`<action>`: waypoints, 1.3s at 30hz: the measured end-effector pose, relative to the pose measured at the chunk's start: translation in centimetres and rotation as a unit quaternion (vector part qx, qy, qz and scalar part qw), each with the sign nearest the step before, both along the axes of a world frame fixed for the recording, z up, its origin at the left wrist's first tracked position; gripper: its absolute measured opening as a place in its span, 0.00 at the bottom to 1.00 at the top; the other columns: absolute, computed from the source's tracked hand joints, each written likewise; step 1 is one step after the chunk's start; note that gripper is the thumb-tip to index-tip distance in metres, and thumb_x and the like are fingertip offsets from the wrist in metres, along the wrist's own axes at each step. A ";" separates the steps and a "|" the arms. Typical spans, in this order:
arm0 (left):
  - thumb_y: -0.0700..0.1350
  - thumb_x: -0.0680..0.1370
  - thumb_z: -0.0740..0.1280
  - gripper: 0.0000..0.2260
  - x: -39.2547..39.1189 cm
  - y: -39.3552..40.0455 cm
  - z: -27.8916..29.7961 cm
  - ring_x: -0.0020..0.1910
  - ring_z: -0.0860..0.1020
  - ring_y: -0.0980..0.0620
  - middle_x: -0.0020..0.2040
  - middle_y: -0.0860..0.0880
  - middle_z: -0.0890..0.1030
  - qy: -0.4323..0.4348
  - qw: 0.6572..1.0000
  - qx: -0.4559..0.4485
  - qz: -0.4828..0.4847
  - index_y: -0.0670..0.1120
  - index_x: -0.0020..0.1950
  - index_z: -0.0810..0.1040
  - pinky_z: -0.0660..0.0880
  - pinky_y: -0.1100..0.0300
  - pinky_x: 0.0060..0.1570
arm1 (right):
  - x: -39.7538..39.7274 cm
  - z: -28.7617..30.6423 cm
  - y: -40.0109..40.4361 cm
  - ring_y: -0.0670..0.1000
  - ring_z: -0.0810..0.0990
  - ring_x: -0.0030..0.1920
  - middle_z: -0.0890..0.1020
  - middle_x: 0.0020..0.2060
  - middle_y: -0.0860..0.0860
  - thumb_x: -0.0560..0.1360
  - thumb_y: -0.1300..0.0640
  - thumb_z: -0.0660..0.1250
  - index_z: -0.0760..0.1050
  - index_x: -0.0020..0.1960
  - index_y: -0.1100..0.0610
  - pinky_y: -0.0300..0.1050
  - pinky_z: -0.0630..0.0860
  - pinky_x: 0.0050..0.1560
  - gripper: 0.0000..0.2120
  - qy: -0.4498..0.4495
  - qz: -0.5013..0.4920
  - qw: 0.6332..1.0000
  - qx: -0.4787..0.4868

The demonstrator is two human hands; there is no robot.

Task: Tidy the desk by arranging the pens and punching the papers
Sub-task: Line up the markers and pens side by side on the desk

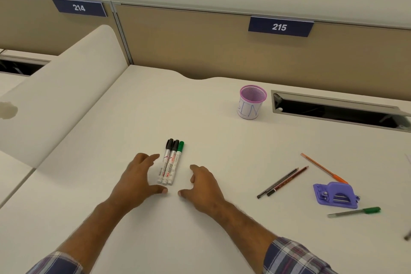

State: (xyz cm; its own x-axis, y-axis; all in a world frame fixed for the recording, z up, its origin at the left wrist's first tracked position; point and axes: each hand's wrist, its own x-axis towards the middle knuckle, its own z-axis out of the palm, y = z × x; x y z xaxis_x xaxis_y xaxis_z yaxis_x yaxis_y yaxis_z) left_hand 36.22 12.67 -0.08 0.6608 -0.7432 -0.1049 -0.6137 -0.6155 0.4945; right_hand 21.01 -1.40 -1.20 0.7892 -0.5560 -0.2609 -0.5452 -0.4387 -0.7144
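Two hands flanking three markers

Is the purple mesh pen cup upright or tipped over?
Upright. The purple mesh pen cup stands on its base on the white desk, its round rim facing up.

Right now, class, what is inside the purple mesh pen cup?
The purple mesh pen cup shows only bare mesh on its inner wall; nothing sticks out above the rim. Its bottom is hidden by the near wall.
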 end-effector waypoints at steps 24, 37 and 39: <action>0.52 0.79 0.66 0.14 -20.3 -16.8 0.0 0.55 0.77 0.54 0.56 0.52 0.78 0.033 0.992 -0.018 -0.124 0.52 0.64 0.77 0.71 0.64 0.52 | -19.9 1.2 -9.1 0.45 0.77 0.42 0.78 0.41 0.46 0.78 0.56 0.65 0.76 0.58 0.54 0.36 0.73 0.47 0.09 -0.029 -0.275 0.959 -0.053; 0.44 0.78 0.65 0.10 -20.7 -16.1 0.5 0.45 0.79 0.52 0.47 0.50 0.82 0.071 0.991 0.070 -0.089 0.47 0.58 0.81 0.72 0.66 0.43 | -18.7 0.9 -11.6 0.53 0.82 0.48 0.83 0.48 0.54 0.76 0.53 0.67 0.73 0.59 0.57 0.47 0.79 0.52 0.13 -0.024 -0.325 0.945 -0.007; 0.41 0.76 0.65 0.09 -20.5 -15.5 0.8 0.35 0.80 0.54 0.39 0.51 0.82 0.144 0.988 0.037 -0.048 0.44 0.53 0.81 0.73 0.67 0.35 | -17.7 0.9 -11.9 0.55 0.82 0.53 0.82 0.52 0.55 0.77 0.52 0.67 0.72 0.58 0.58 0.48 0.79 0.53 0.14 -0.010 -0.329 0.944 -0.015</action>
State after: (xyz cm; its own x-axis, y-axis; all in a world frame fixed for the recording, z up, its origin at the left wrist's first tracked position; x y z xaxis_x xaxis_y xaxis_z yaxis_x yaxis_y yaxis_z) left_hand 15.69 -2.79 0.68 0.5223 -0.7845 -0.3343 -0.5117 -0.6019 0.6131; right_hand 3.28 -13.34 -0.29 0.2744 -0.9346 -0.2262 -0.6937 -0.0295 -0.7197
